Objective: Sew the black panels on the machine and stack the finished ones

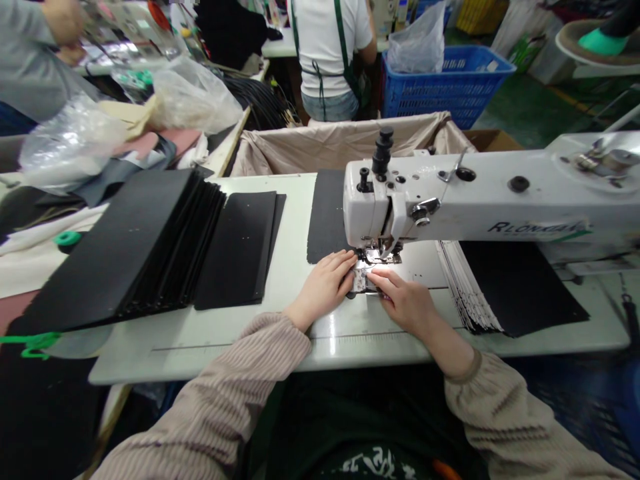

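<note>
My left hand [327,283] lies palm down with its fingers stretched toward the needle area of a white sewing machine [450,193]. Its fingertips are at the near edge of a black panel [327,217], which runs back under the machine head. My right hand [407,303] is just right of it, index finger stretched onto the lit metal plate [361,277] in front of the presser foot [383,255]. Its other fingers are partly hidden underneath. I see nothing held in either hand, though small bits under the fingertips would be hidden.
Left on the table [200,340] are a thick fanned stack of black panels [125,233] and a smaller stack [235,247]. More panels with pale edges [520,287] lie right, under the machine arm. Behind are a fabric-lined bin [300,150], a blue crate [440,87] and co-workers.
</note>
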The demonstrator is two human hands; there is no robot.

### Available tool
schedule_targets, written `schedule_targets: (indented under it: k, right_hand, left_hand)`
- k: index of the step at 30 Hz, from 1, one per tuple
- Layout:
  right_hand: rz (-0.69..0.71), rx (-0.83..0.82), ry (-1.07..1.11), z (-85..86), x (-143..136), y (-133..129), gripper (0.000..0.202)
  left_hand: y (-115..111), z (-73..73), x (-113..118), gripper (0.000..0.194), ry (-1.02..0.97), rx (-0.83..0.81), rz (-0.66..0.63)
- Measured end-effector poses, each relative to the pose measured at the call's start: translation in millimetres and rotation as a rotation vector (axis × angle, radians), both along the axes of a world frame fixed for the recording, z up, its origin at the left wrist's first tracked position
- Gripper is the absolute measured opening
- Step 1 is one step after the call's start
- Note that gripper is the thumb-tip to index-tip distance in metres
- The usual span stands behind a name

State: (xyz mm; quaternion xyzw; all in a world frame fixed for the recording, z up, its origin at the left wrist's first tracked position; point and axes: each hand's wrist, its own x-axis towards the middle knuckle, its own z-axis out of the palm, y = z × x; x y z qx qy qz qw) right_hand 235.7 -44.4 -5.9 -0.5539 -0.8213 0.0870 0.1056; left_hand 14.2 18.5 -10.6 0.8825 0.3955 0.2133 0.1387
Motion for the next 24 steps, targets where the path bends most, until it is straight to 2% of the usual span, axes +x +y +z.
schedule_targets:
  k: [4,12,15,17,19,21,24]
  right_hand:
    - [-0.007,0.006,0.006,0.4,-0.7,-0.6,0.051]
    - [-0.038,0.044,-0.007,4.6,-3.2,-3.1,0.046]
    - [-0.050,0.045,-0.020,6.3,-3.2,-5.2,0.045]
    - [-0.057,0.047,-0.022,7.3,-3.4,-6.0,0.044]
    - [-0.058,0.050,-0.025,8.8,-3.8,-5.8,0.043]
    - [-0.045,0.043,-0.028,11.7,-3.3,-6.0,0.043]
    - [-0.013,0.022,-0.015,19.6,3.4,-14.3,0.045]
  left_hand:
    - [0.7,-1.2,-0.2,0.040,-0.022,0.002,0.044]
    - [6.5,-13.5,1.0,0.052,-0.023,0.031,0.119]
    - [6.6,-5.5,2.6,0.052,0.005,0.071,0.165]
    - [2.6,3.5,1.7,0.051,0.011,0.119,0.275]
    - [-8.8,10.8,-1.7,0.051,0.014,0.179,0.411]
    - [-30.5,13.3,-9.3,0.050,0.022,0.228,0.490]
    - [-80.6,9.5,-32.4,0.045,0.035,0.212,0.457]
